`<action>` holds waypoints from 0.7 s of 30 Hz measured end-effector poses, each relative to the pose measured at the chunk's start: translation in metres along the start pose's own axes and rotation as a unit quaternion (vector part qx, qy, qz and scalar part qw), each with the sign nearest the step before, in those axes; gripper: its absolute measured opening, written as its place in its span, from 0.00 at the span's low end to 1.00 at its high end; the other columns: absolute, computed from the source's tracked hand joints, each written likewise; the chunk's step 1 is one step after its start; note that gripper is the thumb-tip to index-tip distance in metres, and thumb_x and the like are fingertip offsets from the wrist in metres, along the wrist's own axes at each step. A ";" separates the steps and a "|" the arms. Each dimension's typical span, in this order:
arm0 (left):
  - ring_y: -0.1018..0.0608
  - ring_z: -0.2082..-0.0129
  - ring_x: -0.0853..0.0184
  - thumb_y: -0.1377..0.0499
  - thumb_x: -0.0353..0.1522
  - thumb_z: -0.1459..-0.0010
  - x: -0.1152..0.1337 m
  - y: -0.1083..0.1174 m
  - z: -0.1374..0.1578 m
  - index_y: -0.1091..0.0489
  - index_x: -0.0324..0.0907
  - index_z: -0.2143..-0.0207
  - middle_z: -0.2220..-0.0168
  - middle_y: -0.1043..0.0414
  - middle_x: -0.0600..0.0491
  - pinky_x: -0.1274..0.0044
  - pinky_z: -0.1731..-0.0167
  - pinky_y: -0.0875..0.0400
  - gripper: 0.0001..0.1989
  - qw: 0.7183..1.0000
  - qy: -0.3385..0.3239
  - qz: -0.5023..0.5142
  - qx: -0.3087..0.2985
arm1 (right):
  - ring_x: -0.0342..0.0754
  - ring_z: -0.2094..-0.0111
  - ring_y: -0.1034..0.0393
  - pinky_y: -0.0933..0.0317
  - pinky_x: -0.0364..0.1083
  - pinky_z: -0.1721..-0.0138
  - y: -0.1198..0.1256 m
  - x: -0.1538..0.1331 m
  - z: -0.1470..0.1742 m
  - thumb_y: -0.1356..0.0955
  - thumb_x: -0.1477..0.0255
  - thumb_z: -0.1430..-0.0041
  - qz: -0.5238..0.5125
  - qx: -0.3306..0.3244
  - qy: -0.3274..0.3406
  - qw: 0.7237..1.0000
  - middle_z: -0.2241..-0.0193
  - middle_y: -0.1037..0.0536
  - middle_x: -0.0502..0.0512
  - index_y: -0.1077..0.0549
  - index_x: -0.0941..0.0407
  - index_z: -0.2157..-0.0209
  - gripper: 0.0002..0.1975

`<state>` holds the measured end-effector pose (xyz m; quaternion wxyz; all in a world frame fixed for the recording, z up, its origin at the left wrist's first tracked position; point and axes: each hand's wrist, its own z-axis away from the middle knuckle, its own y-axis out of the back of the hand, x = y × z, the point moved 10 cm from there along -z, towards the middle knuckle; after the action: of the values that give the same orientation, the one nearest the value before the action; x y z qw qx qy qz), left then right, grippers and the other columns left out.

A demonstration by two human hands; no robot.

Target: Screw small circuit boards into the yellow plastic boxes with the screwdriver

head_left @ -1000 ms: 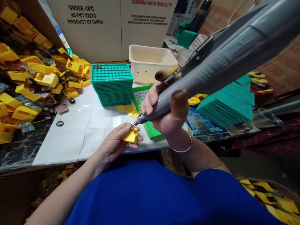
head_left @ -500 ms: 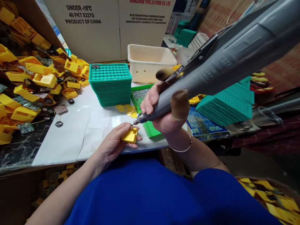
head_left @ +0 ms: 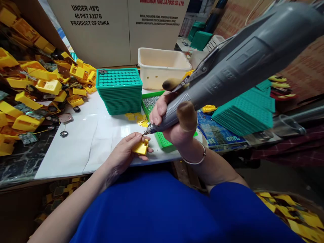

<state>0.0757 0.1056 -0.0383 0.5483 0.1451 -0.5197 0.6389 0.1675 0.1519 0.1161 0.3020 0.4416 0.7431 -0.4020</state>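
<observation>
My left hand (head_left: 125,147) grips a small yellow plastic case (head_left: 141,147) just above the table's front edge, thumb on top and fingers underneath. Wrapped around a grey electric screwdriver (head_left: 215,71) is my right hand (head_left: 174,121), with brown covers on two of its fingertips. The tool slants down to the left, and its bit meets the case's upper edge beside my left thumb. Whether a screw sits under the bit is hidden. Behind my right hand, a green tray (head_left: 164,140) holds many small metal screws (head_left: 151,102). Flat yellow pieces (head_left: 138,118) lie left of it.
A stack of teal trays (head_left: 118,96) stands behind my hands, beside a white plastic bin (head_left: 164,72). Yellow cases with wired parts (head_left: 37,91) are heaped at the left. More teal trays (head_left: 244,109) lean at the right. A large carton (head_left: 113,37) closes off the back.
The screwdriver and my right hand have shifted slightly left, and the tool's rear end has swung lower. My left hand and the yellow case have barely moved.
</observation>
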 end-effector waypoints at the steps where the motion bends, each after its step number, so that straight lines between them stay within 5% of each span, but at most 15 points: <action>1: 0.18 0.69 0.62 0.35 0.38 0.44 0.001 0.001 0.000 0.27 0.36 0.66 0.63 0.25 0.48 0.78 0.81 0.23 0.13 1.000 -0.005 -0.004 0.000 | 0.38 0.85 0.47 0.41 0.45 0.79 -0.001 -0.001 0.000 0.33 0.48 0.48 -0.004 -0.006 0.007 1.000 0.83 0.43 0.42 0.40 0.51 0.76 0.22; 6: 0.19 0.69 0.64 0.33 0.37 0.46 0.004 0.008 0.000 0.28 0.37 0.67 0.64 0.25 0.50 0.79 0.80 0.24 0.12 1.000 -0.018 0.001 0.011 | 0.39 0.85 0.45 0.41 0.44 0.79 -0.003 -0.007 0.000 0.37 0.53 0.42 -0.035 -0.006 0.032 0.999 0.81 0.42 0.42 0.38 0.51 0.71 0.16; 21: 0.19 0.68 0.64 0.30 0.35 0.52 0.005 0.011 0.002 0.29 0.39 0.71 0.62 0.23 0.50 0.79 0.78 0.24 0.12 1.000 -0.008 -0.013 0.005 | 0.40 0.84 0.46 0.42 0.46 0.79 0.006 -0.001 0.002 0.32 0.47 0.50 -0.026 0.055 -0.009 0.998 0.80 0.42 0.43 0.40 0.50 0.72 0.22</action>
<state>0.0636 0.1084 -0.0398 0.5515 0.1593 -0.5189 0.6334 0.1736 0.1519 0.1141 0.2730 0.4345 0.7284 -0.4541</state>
